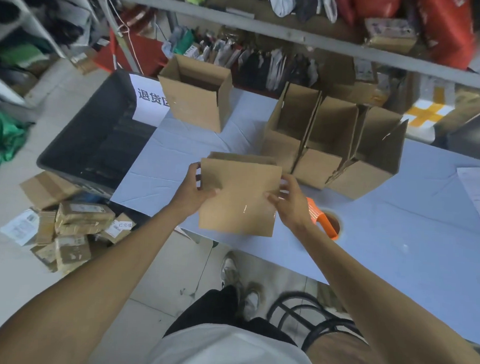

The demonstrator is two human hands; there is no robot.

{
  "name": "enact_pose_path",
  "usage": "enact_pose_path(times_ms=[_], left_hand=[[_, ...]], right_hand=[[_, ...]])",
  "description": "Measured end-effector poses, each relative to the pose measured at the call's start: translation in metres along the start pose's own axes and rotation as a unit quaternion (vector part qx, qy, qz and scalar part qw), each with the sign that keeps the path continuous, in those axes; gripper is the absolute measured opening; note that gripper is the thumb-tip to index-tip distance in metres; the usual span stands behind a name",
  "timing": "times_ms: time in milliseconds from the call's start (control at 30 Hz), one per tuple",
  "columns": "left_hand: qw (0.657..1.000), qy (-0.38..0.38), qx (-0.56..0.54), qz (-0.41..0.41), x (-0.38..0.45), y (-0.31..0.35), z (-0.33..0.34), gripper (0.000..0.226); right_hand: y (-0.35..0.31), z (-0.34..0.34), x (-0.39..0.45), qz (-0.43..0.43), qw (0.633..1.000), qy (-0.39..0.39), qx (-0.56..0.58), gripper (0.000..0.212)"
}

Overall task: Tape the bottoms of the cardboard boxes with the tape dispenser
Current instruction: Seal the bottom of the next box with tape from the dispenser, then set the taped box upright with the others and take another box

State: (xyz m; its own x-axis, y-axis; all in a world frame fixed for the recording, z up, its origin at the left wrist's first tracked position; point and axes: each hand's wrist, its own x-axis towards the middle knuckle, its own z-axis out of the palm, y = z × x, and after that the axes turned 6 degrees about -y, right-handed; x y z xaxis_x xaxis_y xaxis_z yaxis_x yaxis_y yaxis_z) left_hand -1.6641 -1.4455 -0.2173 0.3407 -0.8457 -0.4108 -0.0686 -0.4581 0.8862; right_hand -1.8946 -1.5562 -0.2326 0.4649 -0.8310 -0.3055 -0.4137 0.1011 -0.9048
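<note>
A brown cardboard box [241, 193] is held over the near edge of the blue table [396, 238], one flat face toward me with a strip of clear tape glinting near its right edge. My left hand [196, 186] grips its left edge. My right hand [290, 200] holds its right edge with curled fingers. The orange tape dispenser [323, 221] lies on the table just right of my right hand, partly hidden by my wrist. Three open boxes [331, 147] stand in a row behind, and another open box [196, 94] stands at the back left.
A black bin [97, 137] sits at the table's left end beside a white sign. Wrapped parcels [74, 229] lie on the floor at the left. A black wire stool [310, 317] stands by my legs. Papers [477, 192] lie at the table's right edge. Shelving crosses behind.
</note>
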Motion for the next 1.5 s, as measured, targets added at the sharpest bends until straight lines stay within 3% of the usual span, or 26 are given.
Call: enact_pose_path(times_ms=[100,167,267,433,600,933,1067,1167,1267,1367,1500], left_hand=[[0.999,0.033,-0.005,0.035,-0.001,0.004,-0.010,0.065],[0.998,0.046,-0.002,0.049,-0.001,0.007,-0.017,0.057],[0.995,0.063,0.047,0.057,0.005,0.012,-0.030,0.051],[0.984,0.083,0.134,0.080,0.022,0.024,-0.068,0.057],[0.978,0.078,0.174,0.087,0.041,0.030,-0.125,0.055],[0.961,0.004,0.257,0.102,0.098,0.036,-0.225,0.053],[0.913,-0.067,0.398,0.062,0.111,0.032,-0.236,0.073],[0.835,-0.032,0.545,0.072,0.115,0.038,-0.236,0.095],[0.776,0.000,0.615,0.141,0.122,0.060,-0.224,0.104],[0.749,-0.013,0.627,0.213,0.132,0.092,-0.183,0.100],[0.734,-0.070,0.619,0.271,0.132,0.120,-0.101,0.099]], right_hand=[[-0.007,0.007,0.007,-0.017,1.000,0.007,0.004,0.044],[-0.014,0.013,0.010,-0.027,1.000,0.009,-0.005,0.056],[-0.026,0.025,0.015,-0.051,0.998,0.014,-0.030,0.073],[-0.061,0.058,0.037,-0.090,0.993,0.025,-0.072,0.073],[-0.097,0.103,0.062,-0.098,0.987,0.048,-0.120,0.060],[-0.137,0.190,0.118,0.006,0.974,0.086,-0.208,0.042],[-0.135,0.208,0.120,0.020,0.974,0.037,-0.224,0.072],[-0.136,0.200,0.118,0.013,0.973,0.036,-0.226,0.085],[-0.140,0.168,0.115,-0.005,0.901,0.032,-0.433,0.098],[-0.142,0.126,0.101,-0.020,0.848,0.070,-0.525,0.100],[-0.125,0.073,0.073,0.054,0.851,0.122,-0.508,0.096]])
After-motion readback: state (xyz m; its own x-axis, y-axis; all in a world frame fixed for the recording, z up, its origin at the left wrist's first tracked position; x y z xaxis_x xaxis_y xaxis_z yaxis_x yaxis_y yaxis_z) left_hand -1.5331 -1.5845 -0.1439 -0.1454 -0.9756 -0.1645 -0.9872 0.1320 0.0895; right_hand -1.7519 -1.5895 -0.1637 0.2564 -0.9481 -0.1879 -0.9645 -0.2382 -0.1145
